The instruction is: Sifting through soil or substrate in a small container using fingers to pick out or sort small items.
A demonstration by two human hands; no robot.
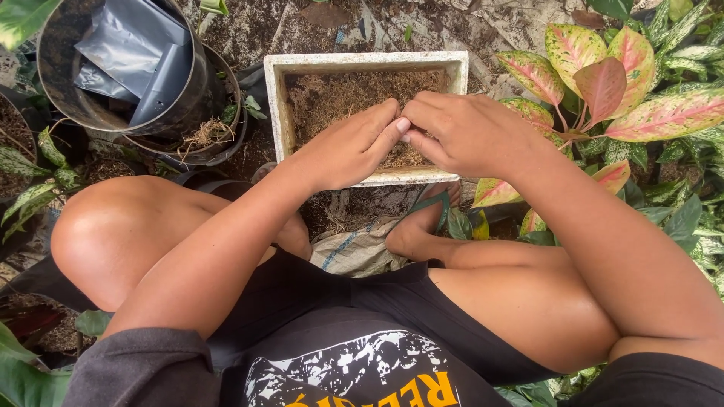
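hands together over white foam box (pixel 280 113) of brown fibre (pixel 339 94): left hand (pixel 347 151) and right hand (pixel 460 132) fingertips touching, pinched narrow, contents hidden. black pots (pixel 113 90) left, pink-green leaves (pixel 603 83) right.

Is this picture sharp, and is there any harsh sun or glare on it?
Head view: soft, even daylight with no hard shadows; a mild sheen on the left knee; both hands and the white box of brown fibre are sharp; the pink-leaved plant is crisp too; edges bend slightly from the wide lens.
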